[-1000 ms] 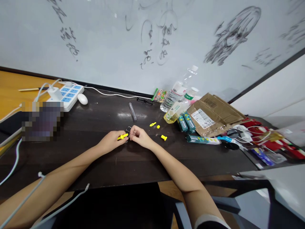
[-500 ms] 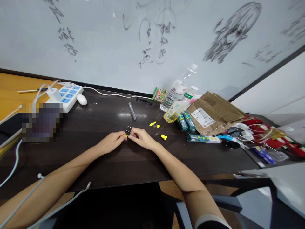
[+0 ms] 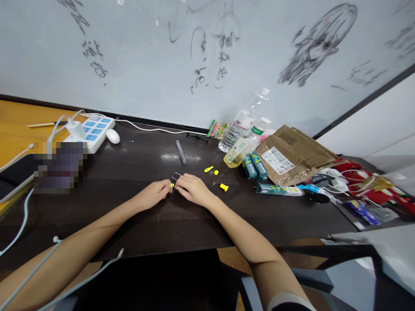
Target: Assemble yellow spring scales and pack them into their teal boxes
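Over the dark desk, my left hand (image 3: pixel 158 193) is closed in a pinch on a small yellow piece (image 3: pixel 172 185) that looks like plastic and seems to have a hole in it. Close on its right, my right hand (image 3: pixel 192 189) is closed round a bent metal wire (image 3: pixel 176 176), whose U-shaped end sticks out past the fingers. The rest of the wire is hidden by the hand. Beyond my right hand lie a flat yellow part (image 3: pixel 209 169), a small round yellow part (image 3: pixel 216 172) and a yellow block-like part (image 3: pixel 224 187).
A clear tube (image 3: pixel 180 152) and glasses (image 3: pixel 197 138) lie further back. At right stand bottles (image 3: pixel 234 129), green boxes (image 3: pixel 257 165) and a cardboard package (image 3: pixel 292 151). A power strip (image 3: pixel 97 129), a white mouse (image 3: pixel 113 136) and a phone (image 3: pixel 16 172) are at left.
The yellow piece in my left fingers shows a little more. My right fingers have shifted slightly and lie flatter over the wire. The whole view has moved a little.
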`<state>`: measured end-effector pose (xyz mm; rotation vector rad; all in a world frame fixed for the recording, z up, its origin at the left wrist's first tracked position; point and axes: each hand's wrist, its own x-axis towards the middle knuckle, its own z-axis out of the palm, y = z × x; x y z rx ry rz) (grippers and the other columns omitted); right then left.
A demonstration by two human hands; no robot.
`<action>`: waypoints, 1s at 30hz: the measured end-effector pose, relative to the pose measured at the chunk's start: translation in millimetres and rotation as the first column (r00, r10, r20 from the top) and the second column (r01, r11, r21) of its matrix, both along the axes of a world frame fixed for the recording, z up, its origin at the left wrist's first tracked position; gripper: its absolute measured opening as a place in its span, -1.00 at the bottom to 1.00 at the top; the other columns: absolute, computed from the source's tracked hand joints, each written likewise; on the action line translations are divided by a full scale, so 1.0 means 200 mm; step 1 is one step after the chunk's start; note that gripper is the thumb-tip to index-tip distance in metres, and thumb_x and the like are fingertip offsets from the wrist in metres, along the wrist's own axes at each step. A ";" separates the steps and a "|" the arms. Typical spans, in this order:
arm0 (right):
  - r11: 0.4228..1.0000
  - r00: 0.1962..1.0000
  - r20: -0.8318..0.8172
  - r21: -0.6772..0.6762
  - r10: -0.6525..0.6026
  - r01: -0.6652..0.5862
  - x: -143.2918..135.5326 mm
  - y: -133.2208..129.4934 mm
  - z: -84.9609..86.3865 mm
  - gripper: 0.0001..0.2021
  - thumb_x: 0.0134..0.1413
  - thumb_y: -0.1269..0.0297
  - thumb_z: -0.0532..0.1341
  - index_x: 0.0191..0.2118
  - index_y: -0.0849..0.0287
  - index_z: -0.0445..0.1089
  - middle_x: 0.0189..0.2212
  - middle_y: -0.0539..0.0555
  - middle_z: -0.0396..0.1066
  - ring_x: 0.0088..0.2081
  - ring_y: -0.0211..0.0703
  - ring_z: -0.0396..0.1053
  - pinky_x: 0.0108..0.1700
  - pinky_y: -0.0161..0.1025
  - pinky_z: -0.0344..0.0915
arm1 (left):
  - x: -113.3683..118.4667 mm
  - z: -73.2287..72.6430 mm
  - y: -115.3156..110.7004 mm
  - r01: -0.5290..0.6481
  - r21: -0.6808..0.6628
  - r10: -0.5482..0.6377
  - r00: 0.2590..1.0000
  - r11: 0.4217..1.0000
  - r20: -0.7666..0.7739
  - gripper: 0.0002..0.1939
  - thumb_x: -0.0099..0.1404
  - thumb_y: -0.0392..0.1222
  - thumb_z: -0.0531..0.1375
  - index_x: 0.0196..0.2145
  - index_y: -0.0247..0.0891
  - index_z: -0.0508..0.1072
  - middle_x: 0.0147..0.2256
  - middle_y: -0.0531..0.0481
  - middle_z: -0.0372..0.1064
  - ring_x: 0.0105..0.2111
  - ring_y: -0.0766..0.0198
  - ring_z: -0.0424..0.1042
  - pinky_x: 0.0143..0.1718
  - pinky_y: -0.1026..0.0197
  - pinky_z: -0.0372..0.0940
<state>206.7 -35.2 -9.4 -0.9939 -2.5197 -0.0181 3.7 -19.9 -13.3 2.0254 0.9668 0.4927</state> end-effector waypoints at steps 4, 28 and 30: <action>0.999 0.999 0.042 0.051 -0.017 0.015 0.00 0.00 -0.02 -0.78 0.29 0.29 0.00 -0.37 0.17 0.28 -0.42 0.08 0.35 -0.33 -0.17 0.20 -0.25 -0.27 0.12 | 0.01 0.02 -0.01 -0.005 0.077 0.010 0.998 0.997 -0.068 -0.72 0.33 -0.12 -0.13 -0.36 -0.22 0.32 -0.53 0.09 0.26 -0.49 0.28 0.27 -0.34 0.25 0.18; 0.990 0.983 -0.147 -0.103 -0.112 0.098 -0.04 -0.01 -0.12 -0.77 0.27 0.20 0.07 -0.40 0.15 0.28 -0.45 0.03 0.36 -0.35 -0.20 0.27 -0.29 -0.29 0.20 | -0.02 0.06 -0.02 0.036 0.110 0.002 0.946 0.993 -0.325 -0.75 0.36 -0.10 -0.19 -0.29 -0.19 0.22 -0.36 -0.06 0.39 -0.33 0.13 0.40 -0.28 0.16 0.18; 0.995 0.991 -0.099 -0.059 -0.089 0.084 -0.03 -0.01 -0.11 -0.75 0.29 0.19 0.04 -0.39 0.15 0.30 -0.42 0.06 0.37 -0.32 -0.19 0.29 -0.26 -0.27 0.20 | -0.02 0.05 -0.02 0.014 0.118 0.022 0.954 0.993 -0.298 -0.76 0.35 -0.09 -0.16 -0.29 -0.19 0.22 -0.38 -0.04 0.38 -0.35 0.14 0.39 -0.29 0.17 0.18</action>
